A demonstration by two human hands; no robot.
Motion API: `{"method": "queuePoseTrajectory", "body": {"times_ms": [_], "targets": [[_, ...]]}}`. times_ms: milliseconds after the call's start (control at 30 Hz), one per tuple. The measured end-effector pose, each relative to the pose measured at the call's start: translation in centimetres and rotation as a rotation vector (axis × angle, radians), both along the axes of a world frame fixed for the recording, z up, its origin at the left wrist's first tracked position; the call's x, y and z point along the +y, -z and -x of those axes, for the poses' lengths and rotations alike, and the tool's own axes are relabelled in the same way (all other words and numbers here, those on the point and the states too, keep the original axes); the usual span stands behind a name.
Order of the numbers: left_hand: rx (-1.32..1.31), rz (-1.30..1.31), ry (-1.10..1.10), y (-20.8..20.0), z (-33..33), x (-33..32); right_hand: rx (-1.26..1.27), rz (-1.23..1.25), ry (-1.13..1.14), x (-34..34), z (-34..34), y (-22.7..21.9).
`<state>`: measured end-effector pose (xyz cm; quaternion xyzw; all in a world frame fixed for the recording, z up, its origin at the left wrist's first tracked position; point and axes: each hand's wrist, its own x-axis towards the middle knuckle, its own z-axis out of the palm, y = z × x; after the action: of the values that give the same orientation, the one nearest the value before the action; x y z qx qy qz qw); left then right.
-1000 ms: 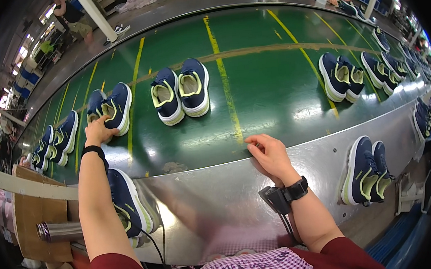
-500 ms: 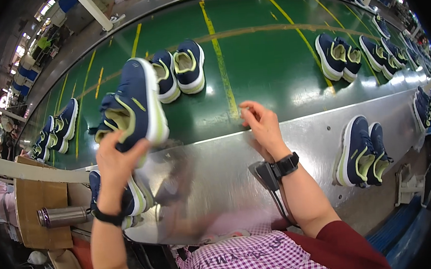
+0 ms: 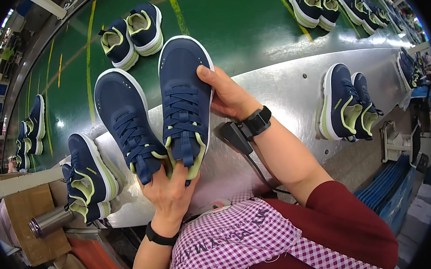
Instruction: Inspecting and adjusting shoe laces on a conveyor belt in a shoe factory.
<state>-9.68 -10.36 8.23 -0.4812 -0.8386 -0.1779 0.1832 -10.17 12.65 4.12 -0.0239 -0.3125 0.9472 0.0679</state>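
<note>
A pair of navy lace-up sneakers with white soles and lime-green linings is held up before me, toes pointing away. My left hand grips both at the heels, its fingers tucked into the openings of the left sneaker and the right sneaker. Around the outer side of the right sneaker my right hand is closed, thumb on the upper near the toe. The soles are turned away from view.
A green conveyor belt with yellow lines carries several sneaker pairs, including one pair just beyond my hands. On the metal ledge, sneakers stand at left and at right. A steel flask lies by cardboard at left.
The sneakers have come nearer and turned so their laced tops face me. My right hand, empty before, has moved left and taken hold of the right sneaker. The whole view has shifted.
</note>
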Motion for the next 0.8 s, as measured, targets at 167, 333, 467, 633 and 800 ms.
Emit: {"method": "queuePoseTrajectory", "body": {"times_ms": [167,333,467,633,800], "targets": [[-0.024,0.038,-0.056,0.4,-0.6,-0.5,-0.007,0.024,0.001,-0.4,0.0,-0.3],[-0.039,0.035,-0.082,0.3,-0.4,-0.5,-0.019,0.018,0.005,-0.3,0.2,0.3],[-0.022,0.013,-0.084,-0.3,-0.4,-0.2,-0.05,-0.032,0.076,-0.4,0.4,0.2],[-0.059,0.012,-0.084,0.0,-0.5,0.2,0.038,-0.152,0.1,0.1,0.5,0.6],[-0.063,0.007,-0.128,0.2,-0.9,0.1,0.028,-0.229,0.11,0.0,0.1,-0.5]]}}
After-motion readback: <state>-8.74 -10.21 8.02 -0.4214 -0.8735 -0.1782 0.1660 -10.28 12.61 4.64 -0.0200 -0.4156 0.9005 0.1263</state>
